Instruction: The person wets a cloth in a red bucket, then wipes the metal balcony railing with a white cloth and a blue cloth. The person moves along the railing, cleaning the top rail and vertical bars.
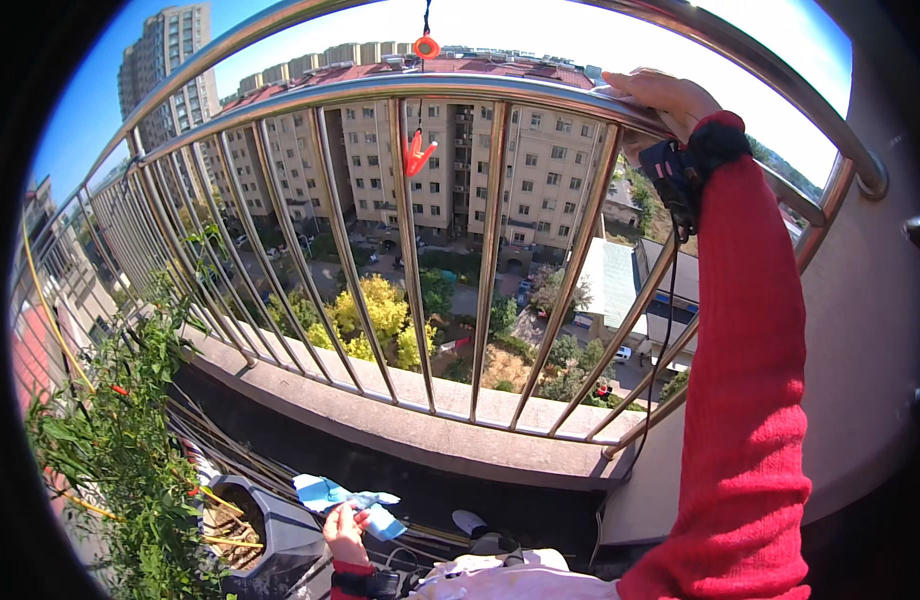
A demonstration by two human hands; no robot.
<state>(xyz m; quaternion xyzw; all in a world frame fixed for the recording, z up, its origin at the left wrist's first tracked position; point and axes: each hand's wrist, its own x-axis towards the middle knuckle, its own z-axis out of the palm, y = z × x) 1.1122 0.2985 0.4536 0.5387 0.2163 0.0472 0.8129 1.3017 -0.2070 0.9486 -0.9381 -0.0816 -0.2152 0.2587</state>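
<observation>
Low in the view, my left hand (345,530) pinches a crumpled light-blue cloth or wipe (321,491) between thumb and fingers, and its ends flare out on both sides. My right hand (666,97) lies over the lower of two horizontal stainless-steel rails (460,84) of a balcony railing, with part of the hand showing beneath it. A black wrist strap with a small device (670,176) sits on that wrist, and a dark cable (662,315) hangs from it. My left wrist also bears a strapped device (381,583).
A red clip (417,154) and an orange-red disc (426,48) hang on a cord at the railing. To my left, a pepper plant (130,420) leans beside a grey planter (284,532). Pipes (235,442) run along the floor. A wall (865,337) stands right.
</observation>
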